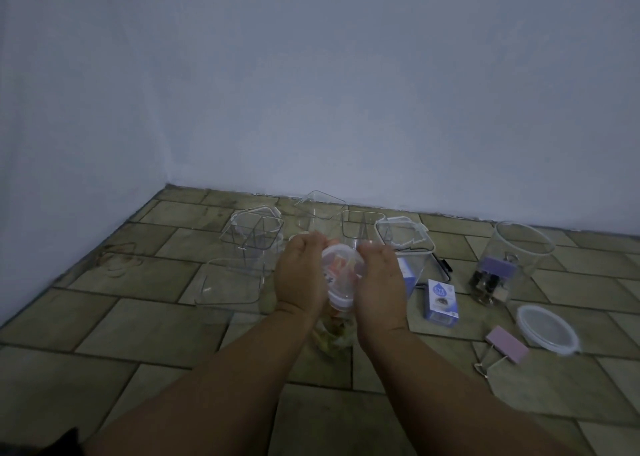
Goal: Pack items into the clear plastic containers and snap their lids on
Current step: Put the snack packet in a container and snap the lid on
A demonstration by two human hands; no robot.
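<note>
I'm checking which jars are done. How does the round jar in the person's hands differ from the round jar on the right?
The jar in the hands has a lid on it; the jar on the right is open, its round lid lying on the floor nearby. The first is held tilted between the left hand and right hand; the other is untouched. Both are clear and hold items.

Lidded round container [341, 275], tilted, filled

- Two hands [341, 275]
- Two round containers [512, 258] (one held)
- Two round lids [547, 329]
- About five square containers [254, 237]
- One loose pink binder clip [507, 344]
- One small blue box [440, 303]
</note>
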